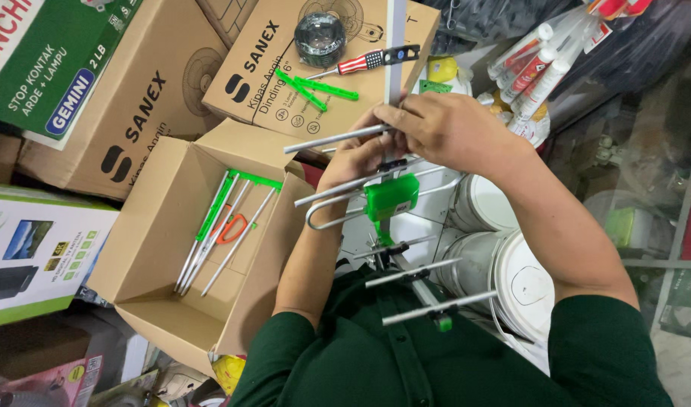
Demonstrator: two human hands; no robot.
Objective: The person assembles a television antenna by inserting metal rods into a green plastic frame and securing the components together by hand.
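Your right hand (455, 130) is clamped over the top of the antenna (391, 226), at the point where the grey boom meets an upper metal rod; the fingers curl down over the joint and hide it. Your left hand (358, 154) sits just behind and below, mostly covered by the right one, so you cannot tell whether its fingers are closed on the rod or only resting against it.

The antenna stands upright between both forearms, directly below your hands. Its green plastic bracket (391, 197) lies just under the right hand, touching the looped rod. The boom's upper end runs out of the frame at the top, and its lower end is lost against your dark green shirt. Below the bracket you can count three short cross rods; above it, two longer rods and the loop.

To your left, an open cardboard box (153, 249) holds a bundle of loose metal rods (214, 241) with green parts; their exact number is hard to make out. On a closed carton (285, 83) beyond your hands lie one screwdriver (369, 59) with a red striped handle, a pair of green plastic strips (315, 89) and one roll of clear tape (320, 36). Two white buckets (511, 279) stand near your right arm, partly hidden by it.
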